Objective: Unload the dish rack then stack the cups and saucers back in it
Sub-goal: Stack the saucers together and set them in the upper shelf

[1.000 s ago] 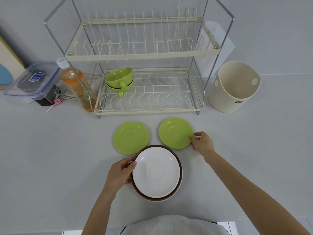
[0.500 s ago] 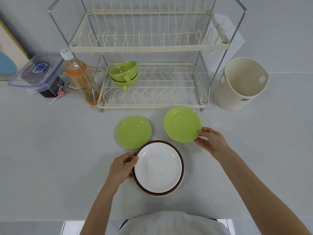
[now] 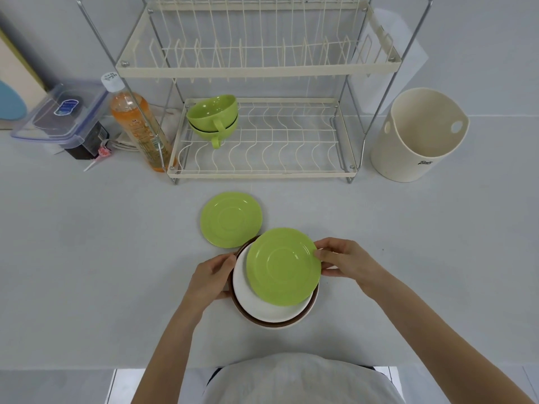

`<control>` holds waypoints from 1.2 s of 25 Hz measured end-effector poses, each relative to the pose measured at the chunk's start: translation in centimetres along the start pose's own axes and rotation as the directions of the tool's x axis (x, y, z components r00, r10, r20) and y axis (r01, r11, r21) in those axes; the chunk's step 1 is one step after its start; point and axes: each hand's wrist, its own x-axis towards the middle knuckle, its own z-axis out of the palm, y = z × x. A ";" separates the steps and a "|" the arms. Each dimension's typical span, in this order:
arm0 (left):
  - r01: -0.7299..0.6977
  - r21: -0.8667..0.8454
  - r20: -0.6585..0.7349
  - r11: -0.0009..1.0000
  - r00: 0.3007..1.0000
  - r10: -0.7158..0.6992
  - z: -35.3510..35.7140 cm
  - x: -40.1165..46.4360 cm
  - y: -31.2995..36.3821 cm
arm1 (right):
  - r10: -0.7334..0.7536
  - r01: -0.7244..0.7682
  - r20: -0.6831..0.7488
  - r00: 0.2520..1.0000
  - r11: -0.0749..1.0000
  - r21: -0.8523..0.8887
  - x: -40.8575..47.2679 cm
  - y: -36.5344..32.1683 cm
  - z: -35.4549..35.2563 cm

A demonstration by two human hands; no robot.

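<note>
My right hand (image 3: 347,263) grips the right edge of a green saucer (image 3: 283,266) and holds it over a white saucer (image 3: 256,304) that lies on a brown saucer (image 3: 277,323). My left hand (image 3: 210,278) holds the left rim of that stack. A second green saucer (image 3: 230,218) lies flat on the counter just beyond. Two green cups (image 3: 214,118) sit nested at the left of the lower shelf of the cream wire dish rack (image 3: 262,173). The rack's upper shelf holds nothing.
A cream tub (image 3: 417,135) stands right of the rack. Left of the rack stand a bottle of orange liquid (image 3: 137,123), a clear lidded box (image 3: 64,112) on a dark block, and folded cloths. The grey counter's front edge lies near my body.
My right hand lifted the right-hand green saucer off the counter and carried it toward me, over the white saucer. My left hand stayed on the stack's rim.
</note>
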 end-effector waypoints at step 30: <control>-0.032 -0.020 0.062 0.999 0.997 0.033 -0.3 0.2 -0.4 | 0.164 -0.144 -0.077 0.983 0.965 0.219 9.7 -7.0 8.0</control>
